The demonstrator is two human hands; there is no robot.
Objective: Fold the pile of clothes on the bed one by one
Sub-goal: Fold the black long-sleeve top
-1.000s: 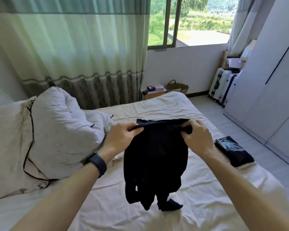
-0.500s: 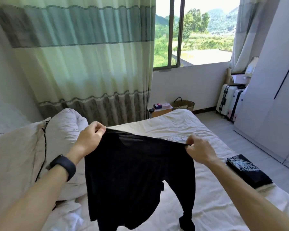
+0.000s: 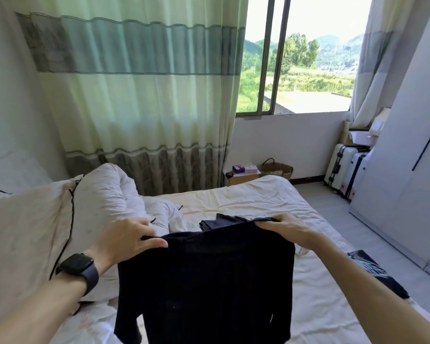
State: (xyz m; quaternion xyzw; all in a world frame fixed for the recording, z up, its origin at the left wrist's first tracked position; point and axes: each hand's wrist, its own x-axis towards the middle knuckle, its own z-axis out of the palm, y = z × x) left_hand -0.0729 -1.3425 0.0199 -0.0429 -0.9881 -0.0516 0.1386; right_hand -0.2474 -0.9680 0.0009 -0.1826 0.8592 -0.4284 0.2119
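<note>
A black long-sleeved top point(image 3: 209, 281) hangs spread out in front of me above the bed point(image 3: 258, 199). My left hand point(image 3: 127, 237), with a dark watch on the wrist, pinches its top left edge. At the top right edge my right hand point(image 3: 286, 228) grips the cloth with curled fingers. A sleeve dangles at the lower left. Behind the top's upper edge lies a dark blue garment point(image 3: 219, 220) on the sheet. A folded black garment point(image 3: 375, 271) with a pale print rests near the bed's right edge.
A white duvet and pillows point(image 3: 60, 219) with a black cable are bunched on the bed's left side. Beyond the foot stand a small box table point(image 3: 243, 173), a woven basket point(image 3: 278, 170) and suitcases point(image 3: 345, 167). White wardrobes point(image 3: 407, 170) line the right wall.
My hands have come closer together and lower, holding the top's upper edge more level. The view has tilted down a little, and a dark blue garment now shows behind the top.
</note>
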